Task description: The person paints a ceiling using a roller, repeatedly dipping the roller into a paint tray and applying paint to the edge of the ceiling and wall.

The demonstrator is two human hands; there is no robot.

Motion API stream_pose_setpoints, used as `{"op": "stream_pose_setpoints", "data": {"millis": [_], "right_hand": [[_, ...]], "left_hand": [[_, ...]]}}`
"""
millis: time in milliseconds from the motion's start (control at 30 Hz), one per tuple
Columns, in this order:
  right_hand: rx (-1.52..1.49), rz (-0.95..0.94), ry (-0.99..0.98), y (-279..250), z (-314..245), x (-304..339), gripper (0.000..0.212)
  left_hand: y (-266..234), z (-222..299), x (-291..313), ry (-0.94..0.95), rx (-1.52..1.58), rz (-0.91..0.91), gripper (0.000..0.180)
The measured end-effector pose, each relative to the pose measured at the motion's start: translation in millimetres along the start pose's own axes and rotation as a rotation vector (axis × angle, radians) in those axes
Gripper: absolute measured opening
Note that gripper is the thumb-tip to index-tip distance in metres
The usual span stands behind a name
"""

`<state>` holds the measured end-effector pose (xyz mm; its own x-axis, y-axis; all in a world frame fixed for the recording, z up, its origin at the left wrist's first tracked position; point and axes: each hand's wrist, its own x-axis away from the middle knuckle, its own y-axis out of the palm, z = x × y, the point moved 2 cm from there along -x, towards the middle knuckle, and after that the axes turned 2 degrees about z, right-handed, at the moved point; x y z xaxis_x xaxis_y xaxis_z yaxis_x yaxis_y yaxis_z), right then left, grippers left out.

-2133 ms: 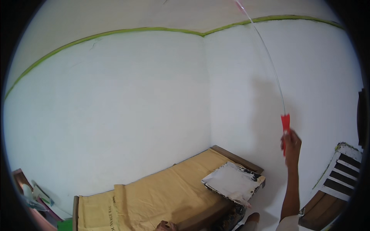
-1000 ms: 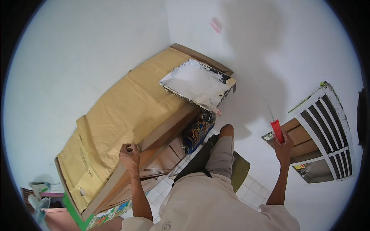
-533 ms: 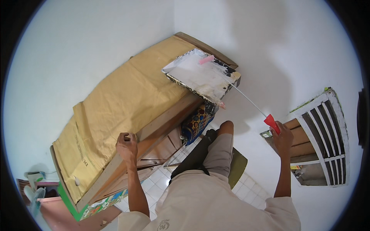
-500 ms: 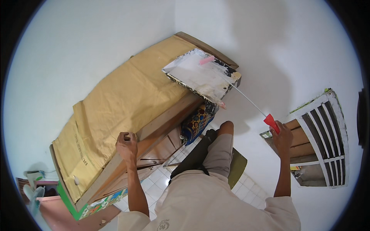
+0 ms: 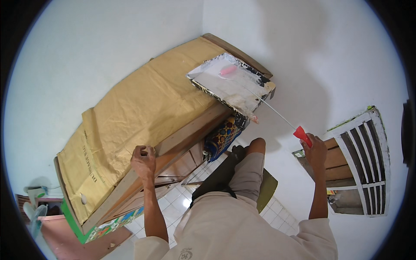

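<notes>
A: Start with the head view. Where is the roller?

B: The long-handled paint roller slants leftward from the right hand, and its pink roller sleeve lies inside the paint tray, toward the far end. The right hand is closed round the red handle.

A: And the left hand?

B: At the near edge of the wooden cabinet, fingers curled. I see nothing held in it; whether it grips that edge I cannot tell.

A: How far along is the work, would you say?

B: What is done: the tray is set on the cabinet, over brown paper sheeting, with white paint inside. The sleeve is down in the tray, so I judge this to be the loading stage. Pink shows plainly on it, which suggests the coating is incomplete.

A: What about the walls?

B: The left wall and the right wall both look white as far as they show. I cannot tell fresh paint from old, so how much wall is left stays unclear.

A: Is there paint left?

B: White covers much of the tray's inside; its depth I cannot judge.
</notes>
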<state>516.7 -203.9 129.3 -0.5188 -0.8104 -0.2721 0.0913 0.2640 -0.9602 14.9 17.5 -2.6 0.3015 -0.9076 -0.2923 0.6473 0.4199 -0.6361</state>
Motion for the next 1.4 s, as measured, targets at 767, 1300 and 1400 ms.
{"op": "stream_pose_setpoints", "data": {"millis": [767,1300,1400], "right_hand": [[0.007,0.008,-0.044,-66.4,29.5,20.6,0.036],[0.083,0.001,-0.143,-64.9,17.7,0.2,0.031],[0.031,-0.056,-0.090,-92.3,22.1,16.6,0.030]], "left_hand": [[-2.2,3.9,0.8,0.027,-0.045,0.017,0.019],[-2.5,4.6,0.3,0.044,-0.026,0.036,0.019],[-3.8,5.8,0.5,0.029,-0.049,0.036,0.020]]}}
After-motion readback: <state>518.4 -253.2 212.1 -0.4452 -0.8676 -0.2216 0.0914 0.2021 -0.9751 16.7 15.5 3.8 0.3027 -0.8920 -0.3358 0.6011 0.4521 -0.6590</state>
